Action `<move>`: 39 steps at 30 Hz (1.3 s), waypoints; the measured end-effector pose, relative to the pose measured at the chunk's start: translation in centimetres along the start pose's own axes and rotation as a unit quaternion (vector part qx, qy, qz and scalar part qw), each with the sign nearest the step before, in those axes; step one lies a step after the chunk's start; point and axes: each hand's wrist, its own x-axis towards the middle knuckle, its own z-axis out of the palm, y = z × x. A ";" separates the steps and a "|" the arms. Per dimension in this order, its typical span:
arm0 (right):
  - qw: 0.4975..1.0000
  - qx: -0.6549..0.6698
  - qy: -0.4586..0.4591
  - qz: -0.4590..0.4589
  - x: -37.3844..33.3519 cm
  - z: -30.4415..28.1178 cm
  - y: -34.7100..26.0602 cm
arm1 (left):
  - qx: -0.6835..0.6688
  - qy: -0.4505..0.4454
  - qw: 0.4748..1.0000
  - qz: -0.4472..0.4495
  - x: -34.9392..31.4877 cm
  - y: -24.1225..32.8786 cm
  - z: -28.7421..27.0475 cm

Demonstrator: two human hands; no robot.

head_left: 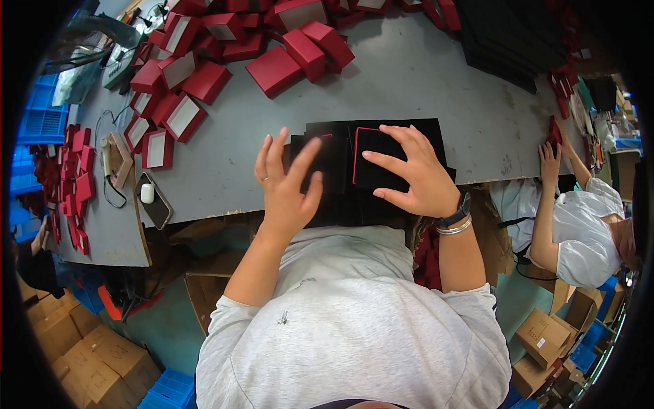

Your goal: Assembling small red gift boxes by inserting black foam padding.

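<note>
At the table's near edge lies a stack of black sheets (432,136), with a black panel edged in red (371,146) on top. My right hand (417,176) rests on that panel, its fingers spread over the black face and the fingertips near its red left edge. Nothing is gripped in it. My left hand (286,177) is raised beside the left part of the stack, fingers apart and partly smeared by motion. Under and beside its fingers is a second dark piece (330,160), blurred, with a bit of red at its top.
Red box parts (276,71), some with white insides, pile up at the back left. Black sheets (504,37) are stacked at the back right. A phone (158,208) with a white earbud case (147,193) lies left. A co-worker's hands (550,160) are at the right.
</note>
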 end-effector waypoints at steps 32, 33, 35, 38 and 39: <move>0.985 -0.146 0.079 -0.038 -0.9 1.1 -1.5 | -0.032 -0.162 0.983 0.077 1.1 -0.4 -1.5; 0.985 -0.146 0.079 -0.041 -1.2 1.1 -1.5 | -0.002 -0.170 0.982 0.082 1.1 -0.4 -1.5; 0.985 -0.085 0.146 -0.045 -2.6 1.4 -1.9 | 0.027 -0.182 0.979 0.084 0.8 0.0 -1.7; 0.982 -0.091 0.156 -0.048 -3.0 2.2 -2.1 | 0.035 -0.100 0.979 0.174 -0.4 0.5 -2.6; 0.985 -0.095 0.139 -0.047 -3.2 2.7 -1.9 | 0.049 -0.114 0.971 0.206 -0.5 0.7 -2.8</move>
